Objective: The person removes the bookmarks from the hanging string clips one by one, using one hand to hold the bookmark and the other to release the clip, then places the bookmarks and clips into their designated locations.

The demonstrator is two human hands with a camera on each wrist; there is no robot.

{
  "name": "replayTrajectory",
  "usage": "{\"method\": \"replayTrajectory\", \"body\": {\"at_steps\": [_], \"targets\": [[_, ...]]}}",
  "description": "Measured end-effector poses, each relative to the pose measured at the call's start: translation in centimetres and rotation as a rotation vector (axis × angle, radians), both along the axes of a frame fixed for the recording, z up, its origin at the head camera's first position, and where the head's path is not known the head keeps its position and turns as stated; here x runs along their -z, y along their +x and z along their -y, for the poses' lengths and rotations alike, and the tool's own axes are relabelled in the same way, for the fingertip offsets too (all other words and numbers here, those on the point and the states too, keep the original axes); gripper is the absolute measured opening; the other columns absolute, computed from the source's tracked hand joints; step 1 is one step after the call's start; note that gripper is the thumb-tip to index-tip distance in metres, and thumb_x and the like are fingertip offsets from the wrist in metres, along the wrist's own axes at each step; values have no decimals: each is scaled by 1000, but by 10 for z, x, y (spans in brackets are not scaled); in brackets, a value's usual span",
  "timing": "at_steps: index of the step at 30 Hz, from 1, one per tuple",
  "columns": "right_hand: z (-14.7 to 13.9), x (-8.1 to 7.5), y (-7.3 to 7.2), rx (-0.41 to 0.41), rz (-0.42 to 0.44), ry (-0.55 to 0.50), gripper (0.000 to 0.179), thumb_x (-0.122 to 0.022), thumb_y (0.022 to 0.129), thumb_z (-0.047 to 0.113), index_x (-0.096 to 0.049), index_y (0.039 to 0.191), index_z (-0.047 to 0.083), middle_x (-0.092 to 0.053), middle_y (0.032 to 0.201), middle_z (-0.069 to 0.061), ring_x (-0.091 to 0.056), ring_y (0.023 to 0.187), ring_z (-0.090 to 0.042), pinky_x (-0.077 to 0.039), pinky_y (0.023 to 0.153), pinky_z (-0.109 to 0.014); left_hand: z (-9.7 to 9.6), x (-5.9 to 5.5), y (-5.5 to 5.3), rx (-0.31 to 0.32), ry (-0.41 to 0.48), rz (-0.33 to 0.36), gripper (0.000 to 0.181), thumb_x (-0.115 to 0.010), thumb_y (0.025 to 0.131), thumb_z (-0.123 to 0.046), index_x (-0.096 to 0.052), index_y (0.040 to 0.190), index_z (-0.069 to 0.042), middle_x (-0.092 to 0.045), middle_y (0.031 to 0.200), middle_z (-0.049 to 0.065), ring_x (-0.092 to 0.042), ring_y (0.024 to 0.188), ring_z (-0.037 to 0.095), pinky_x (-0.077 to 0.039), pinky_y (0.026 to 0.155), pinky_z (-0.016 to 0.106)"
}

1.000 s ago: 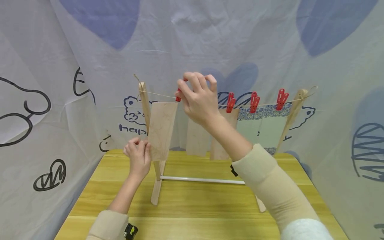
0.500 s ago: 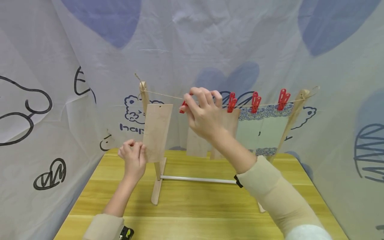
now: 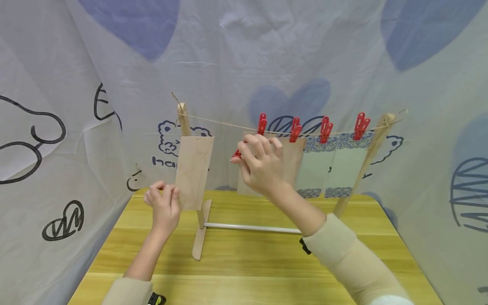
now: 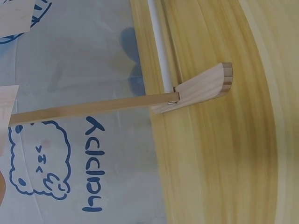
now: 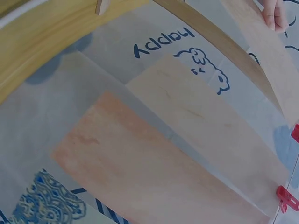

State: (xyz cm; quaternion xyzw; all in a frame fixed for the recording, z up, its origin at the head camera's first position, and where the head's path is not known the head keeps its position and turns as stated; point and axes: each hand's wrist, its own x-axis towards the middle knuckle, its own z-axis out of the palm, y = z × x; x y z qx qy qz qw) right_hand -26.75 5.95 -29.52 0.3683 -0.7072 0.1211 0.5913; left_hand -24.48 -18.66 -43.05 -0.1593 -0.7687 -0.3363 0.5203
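Plainly enough, the lettering on the white cloth backdrop [image 3: 213, 72] reads "happy" in lowercase blue, whole from the left wrist and upside down from the right; from head height only its first letters show, since a plain wooden card [image 3: 194, 173] covers the rest. That card is the one being held: the left hand [image 3: 164, 207] pinches it low on its left edge, fingers curled, keeping it nearly upright in front of the left post [image 3: 184, 120], its top with a small hole sitting below the string [image 3: 221, 123]. The right hand [image 3: 263, 163] has a red clip [image 3: 238, 154] between thumb and bent fingers, just under the string and apart from the card's right edge. Behind that hand hangs a second plain card [image 3: 245, 182], then a pinker one [image 3: 293, 156], then two pale green cards [image 3: 312, 169] bordered in blue pattern top and bottom. Four more red clips [image 3: 295, 129] stand along the string. Near the right post [image 3: 370, 156] a scrap of blue writing shows, too little to make out. Below, a white rod [image 3: 251, 228] joins the stand's feet on the yellow wood-grain table [image 3: 244, 262].
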Motion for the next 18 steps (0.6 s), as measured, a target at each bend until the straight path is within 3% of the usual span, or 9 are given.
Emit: {"method": "replayTrajectory", "body": {"at_steps": [13,18], "targets": [[-5,29,6,16,71,11,42,-39,96,41,-62,96,7,-54,104,-9,-48,96,-26,-29,82,-47,13,14,13,3,54,-23,43,-38,97,-36,-46,75,0,-28,93,15,-25,84,36,-8,80,40],[-8,41,10,60,110,34,46,-35,96,43,-62,96,7,-53,105,-9,-47,98,-26,-30,83,-46,19,19,17,-12,61,-29,44,-38,96,-36,-46,75,2,-29,94,16,-26,84,37,-8,81,38]]}}
